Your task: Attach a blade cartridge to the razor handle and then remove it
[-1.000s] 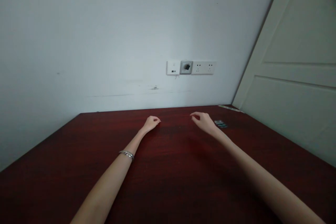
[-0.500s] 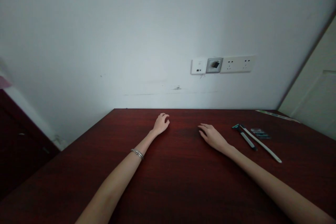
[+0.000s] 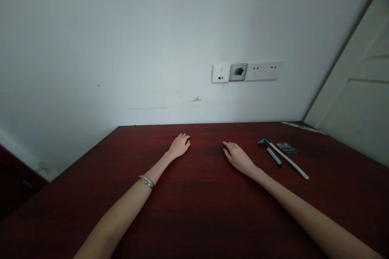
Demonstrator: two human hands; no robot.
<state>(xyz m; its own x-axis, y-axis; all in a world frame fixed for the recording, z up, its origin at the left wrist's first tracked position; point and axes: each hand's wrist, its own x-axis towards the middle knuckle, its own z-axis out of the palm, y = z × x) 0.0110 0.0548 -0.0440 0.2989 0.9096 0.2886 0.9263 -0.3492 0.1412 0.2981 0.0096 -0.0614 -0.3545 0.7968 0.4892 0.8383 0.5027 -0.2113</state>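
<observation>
My left hand (image 3: pixel 180 146) lies flat, palm down, on a dark red wooden table (image 3: pixel 197 210), fingers stretched toward the wall; a silver bracelet (image 3: pixel 146 180) is on that wrist. My right hand (image 3: pixel 237 156) rests flat and open on the table a little to the right, holding nothing. To its right lie a razor with a teal head (image 3: pixel 270 152), a thin white stick-like item (image 3: pixel 288 159) and a small blister pack (image 3: pixel 286 147). Neither hand touches them.
A white wall stands behind the table with a row of sockets (image 3: pixel 246 72). A pale door (image 3: pixel 355 89) is at the right. A dark cabinet (image 3: pixel 15 182) shows at the lower left. A light strip (image 3: pixel 299 126) lies at the table's back right edge.
The view swung left, then slightly back right, bringing the razor and white stick into sight. Both hands went from loosely curled and raised to lying flat on the table.
</observation>
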